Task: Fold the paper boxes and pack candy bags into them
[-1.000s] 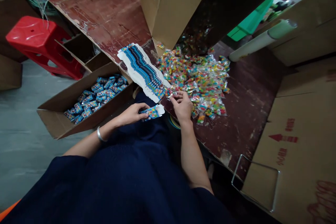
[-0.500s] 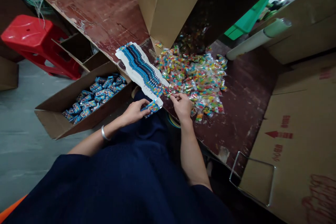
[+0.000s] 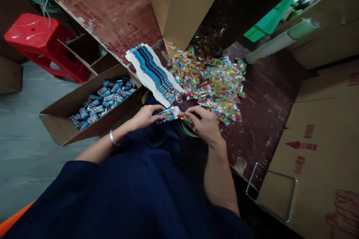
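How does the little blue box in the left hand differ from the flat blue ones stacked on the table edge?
The small box is folded into shape, one end open; the flat box blanks lie unfolded. It is a single box held off the table by the left hand, with the right hand bringing a candy packet to its open end; the blanks rest overlapped in a fanned row. Both share the same blue, colourful print.

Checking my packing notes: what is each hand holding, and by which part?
The left hand grips a small blue box by its closed end. The right hand pinches a clear candy packet by its near end, at the box's open flap.
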{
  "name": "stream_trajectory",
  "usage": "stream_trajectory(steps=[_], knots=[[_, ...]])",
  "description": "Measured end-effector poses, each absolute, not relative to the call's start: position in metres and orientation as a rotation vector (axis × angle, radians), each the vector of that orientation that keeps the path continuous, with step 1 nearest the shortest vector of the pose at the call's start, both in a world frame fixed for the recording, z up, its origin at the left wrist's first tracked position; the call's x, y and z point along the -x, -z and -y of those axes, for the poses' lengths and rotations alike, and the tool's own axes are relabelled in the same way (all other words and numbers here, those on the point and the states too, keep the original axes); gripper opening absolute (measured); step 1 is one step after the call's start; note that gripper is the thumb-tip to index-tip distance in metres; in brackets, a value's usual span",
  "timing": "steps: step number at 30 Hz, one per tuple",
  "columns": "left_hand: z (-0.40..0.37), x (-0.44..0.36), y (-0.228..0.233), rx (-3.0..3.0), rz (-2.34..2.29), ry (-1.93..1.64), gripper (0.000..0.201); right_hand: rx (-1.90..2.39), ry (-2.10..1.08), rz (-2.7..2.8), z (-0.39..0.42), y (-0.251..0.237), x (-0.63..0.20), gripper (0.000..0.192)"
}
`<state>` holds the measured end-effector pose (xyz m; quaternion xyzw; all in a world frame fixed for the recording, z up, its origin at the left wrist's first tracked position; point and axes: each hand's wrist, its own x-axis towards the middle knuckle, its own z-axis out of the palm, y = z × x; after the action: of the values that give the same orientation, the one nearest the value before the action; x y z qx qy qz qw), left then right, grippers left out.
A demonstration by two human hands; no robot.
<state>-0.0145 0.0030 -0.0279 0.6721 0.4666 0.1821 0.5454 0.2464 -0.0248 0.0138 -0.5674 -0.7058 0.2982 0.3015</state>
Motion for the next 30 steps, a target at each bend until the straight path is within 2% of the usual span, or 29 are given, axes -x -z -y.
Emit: stream_trajectory(steps=[6,10,13,16,18,20,24,27,30], knots=[[-0.004,0.019,0.027,-1.463,-0.886,-0.448,0.025,1.209,-0.888,2.203,0.01,-0.026,-0.231,0.017],[0.0,0.015,0.034,-1.249,-0.755,-0.463,0.023,1.215,-0.76,2.141,0.009,-0.023,-0.217,0.017],[0.004,0.008,0.037,-1.123,-0.735,-0.585,0.038,1.251,-0.637,2.031,0.017,-0.027,-0.214,0.025],[0.008,0.002,0.032,-1.089,-0.773,-0.744,0.065,1.375,-0.438,1.842,0.027,-0.031,-0.216,0.021],[0.01,-0.001,0.028,-1.093,-0.774,-0.815,0.073,1.421,-0.42,1.743,0.033,-0.028,-0.216,0.018],[0.013,-0.003,0.024,-1.085,-0.755,-0.856,0.072,1.419,-0.558,1.676,0.039,-0.019,-0.212,0.02],[0.017,-0.006,0.022,-1.074,-0.742,-0.837,0.056,1.434,-0.853,1.483,0.048,0.006,-0.195,0.028],[0.019,-0.007,0.022,-1.065,-0.745,-0.809,0.049,1.441,-0.831,1.469,0.047,0.013,-0.186,0.019],[0.018,-0.006,0.022,-1.1,-0.762,-0.782,0.047,1.43,-0.768,1.535,0.044,0.01,-0.186,0.021]])
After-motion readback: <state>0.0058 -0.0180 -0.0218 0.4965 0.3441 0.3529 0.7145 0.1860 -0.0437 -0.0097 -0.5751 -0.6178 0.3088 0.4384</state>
